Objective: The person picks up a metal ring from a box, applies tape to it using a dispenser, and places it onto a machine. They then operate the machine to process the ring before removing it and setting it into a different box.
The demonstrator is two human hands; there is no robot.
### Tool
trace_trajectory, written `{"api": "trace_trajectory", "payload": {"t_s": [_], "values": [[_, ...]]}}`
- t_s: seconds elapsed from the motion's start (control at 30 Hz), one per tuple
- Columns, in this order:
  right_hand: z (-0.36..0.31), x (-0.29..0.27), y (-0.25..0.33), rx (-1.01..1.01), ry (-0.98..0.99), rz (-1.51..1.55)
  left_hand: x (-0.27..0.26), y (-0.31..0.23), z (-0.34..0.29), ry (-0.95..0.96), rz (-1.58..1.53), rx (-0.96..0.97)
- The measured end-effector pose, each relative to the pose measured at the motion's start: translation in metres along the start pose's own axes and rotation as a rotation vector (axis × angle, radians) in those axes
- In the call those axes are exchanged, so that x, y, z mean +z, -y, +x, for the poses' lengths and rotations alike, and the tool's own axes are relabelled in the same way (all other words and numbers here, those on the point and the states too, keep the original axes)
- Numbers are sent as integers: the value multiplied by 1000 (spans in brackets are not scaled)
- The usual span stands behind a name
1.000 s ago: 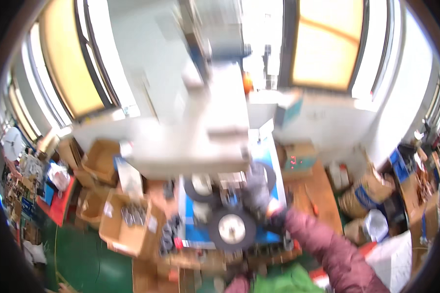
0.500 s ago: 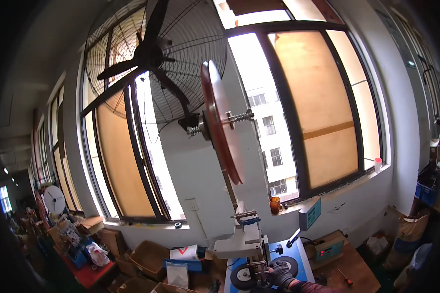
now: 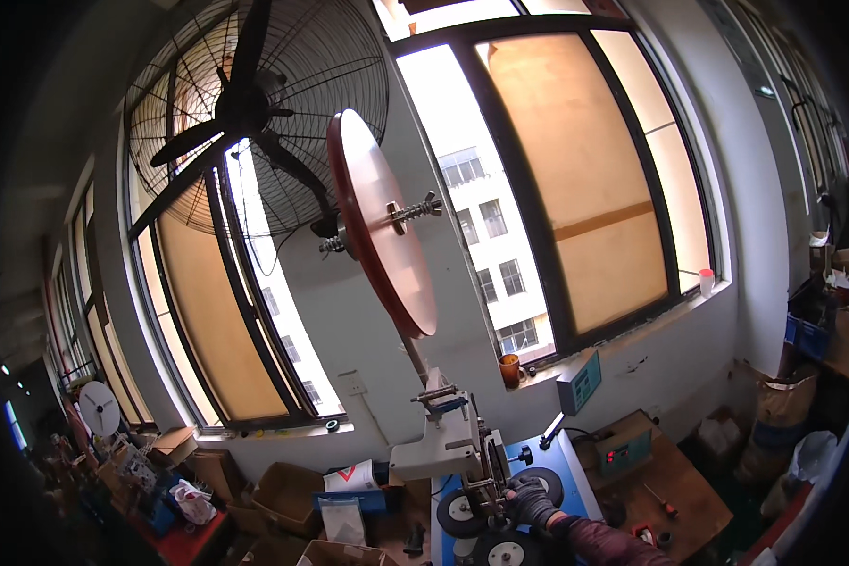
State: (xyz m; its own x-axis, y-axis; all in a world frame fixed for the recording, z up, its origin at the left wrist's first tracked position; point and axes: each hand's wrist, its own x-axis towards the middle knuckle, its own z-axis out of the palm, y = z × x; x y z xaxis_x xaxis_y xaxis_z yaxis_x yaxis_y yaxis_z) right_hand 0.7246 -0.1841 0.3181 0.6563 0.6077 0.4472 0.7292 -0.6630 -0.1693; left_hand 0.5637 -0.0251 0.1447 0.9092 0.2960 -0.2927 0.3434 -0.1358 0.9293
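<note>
My right hand (image 3: 530,501), in a dark grey glove, comes in from the lower right. Its curled fingers are at the front of the metal mechanism (image 3: 487,467) of a bench machine; what they grip is hidden. Black wheels with pale hubs surround the mechanism: one wheel (image 3: 460,512) to the left, one (image 3: 545,484) behind my hand, one (image 3: 506,550) nearer me. They sit on a blue machine top (image 3: 580,486). Above the pale machine body (image 3: 420,458), a large reel (image 3: 398,247) with a red edge hangs on a spring-loaded spindle. My left hand is out of view.
A control box (image 3: 626,455) with red lights and a screwdriver (image 3: 665,504) lie on the brown table at right. A small teal panel (image 3: 581,383) stands behind the machine. Cardboard boxes (image 3: 288,494) are at left; a large fan (image 3: 255,108) hangs above.
The view has tilted down and turned right, so the reel sits further left and more of the wheels and table shows. My right hand stays at the mechanism.
</note>
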Motion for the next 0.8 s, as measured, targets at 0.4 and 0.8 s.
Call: {"api": "trace_trajectory", "payload": {"t_s": [0.4, 0.8], "values": [[0, -6, 5, 24, -9, 52, 1, 16, -15, -32, 1, -68], [-1, -6, 4, 57, 25, 45, -7, 30, -23, -54, 4, -113]]}}
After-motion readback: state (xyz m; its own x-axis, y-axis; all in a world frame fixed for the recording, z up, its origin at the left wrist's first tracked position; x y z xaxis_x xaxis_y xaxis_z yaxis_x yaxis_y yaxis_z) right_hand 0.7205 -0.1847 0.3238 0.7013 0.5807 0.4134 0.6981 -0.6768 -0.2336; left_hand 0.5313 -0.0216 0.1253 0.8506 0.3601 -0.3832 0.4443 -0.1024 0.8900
